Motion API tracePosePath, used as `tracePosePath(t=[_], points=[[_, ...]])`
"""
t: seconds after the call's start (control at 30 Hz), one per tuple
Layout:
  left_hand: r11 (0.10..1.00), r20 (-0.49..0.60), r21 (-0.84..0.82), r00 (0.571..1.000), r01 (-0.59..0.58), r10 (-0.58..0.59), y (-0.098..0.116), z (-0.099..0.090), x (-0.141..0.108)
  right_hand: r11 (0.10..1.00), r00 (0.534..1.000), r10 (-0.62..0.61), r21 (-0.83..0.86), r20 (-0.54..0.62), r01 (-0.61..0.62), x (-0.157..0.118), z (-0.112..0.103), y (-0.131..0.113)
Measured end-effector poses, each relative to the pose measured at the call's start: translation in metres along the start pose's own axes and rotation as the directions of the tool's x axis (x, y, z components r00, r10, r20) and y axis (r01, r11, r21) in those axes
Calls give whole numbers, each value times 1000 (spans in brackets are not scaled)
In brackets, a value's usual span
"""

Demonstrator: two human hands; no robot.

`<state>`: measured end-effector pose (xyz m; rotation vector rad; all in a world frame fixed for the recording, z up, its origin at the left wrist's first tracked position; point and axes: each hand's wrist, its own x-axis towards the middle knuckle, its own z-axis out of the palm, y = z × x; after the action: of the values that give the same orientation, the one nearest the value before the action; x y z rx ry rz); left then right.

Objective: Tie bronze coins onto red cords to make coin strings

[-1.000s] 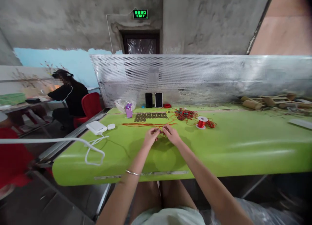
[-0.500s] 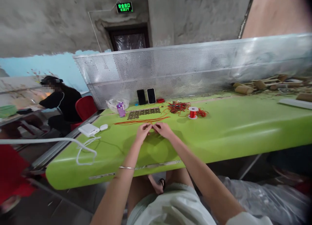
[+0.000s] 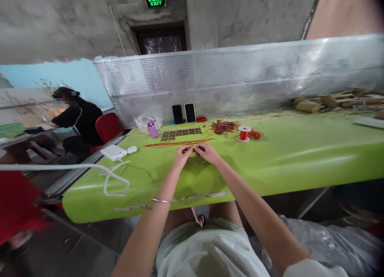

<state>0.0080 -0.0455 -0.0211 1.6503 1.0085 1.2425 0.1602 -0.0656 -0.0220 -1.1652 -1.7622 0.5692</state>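
Observation:
Over the green table (image 3: 285, 157), my left hand (image 3: 182, 155) and my right hand (image 3: 207, 153) meet almost fingertip to fingertip. Both pinch with closed fingers on a thin red cord (image 3: 192, 145), of which only a scrap shows between them. Just beyond lie several long red cords (image 3: 165, 144) in a loose line. Behind these are rows of dark, round, coin-like pieces (image 3: 181, 133), laid flat. A white spool of red cord (image 3: 244, 135) stands upright to the right, near a tangled bundle of red and green cords (image 3: 225, 127).
Two phones (image 3: 190, 113) lean on the perforated metal screen (image 3: 240, 81). A purple carton (image 3: 153, 128) and a white charger (image 3: 114, 152) with its cable (image 3: 117, 189) are at left. Wooden mallet-like pieces (image 3: 308, 106) lie at back right. Another person (image 3: 79, 119) sits at far left.
The camera view has shifted slightly, so the scene sits a little further right and higher. Both hands stay together in nearly the same pinch.

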Motion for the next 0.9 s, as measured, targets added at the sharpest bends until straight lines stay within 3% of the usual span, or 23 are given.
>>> tracePosePath(t=[0.37,0.6,0.9], points=[[998,-55,-6,996,-66,66,9,5,-3,997,998,-56,58,-20,57,-3,-2,0],[991,-122,41,984,-128,132,16,1,-9,983,999,-27,180,-32,32,-6,-2,-1],[982,47,100,986,-163,159,25,6,-21,912,995,98,404,-35,-76,1,-5,3]])
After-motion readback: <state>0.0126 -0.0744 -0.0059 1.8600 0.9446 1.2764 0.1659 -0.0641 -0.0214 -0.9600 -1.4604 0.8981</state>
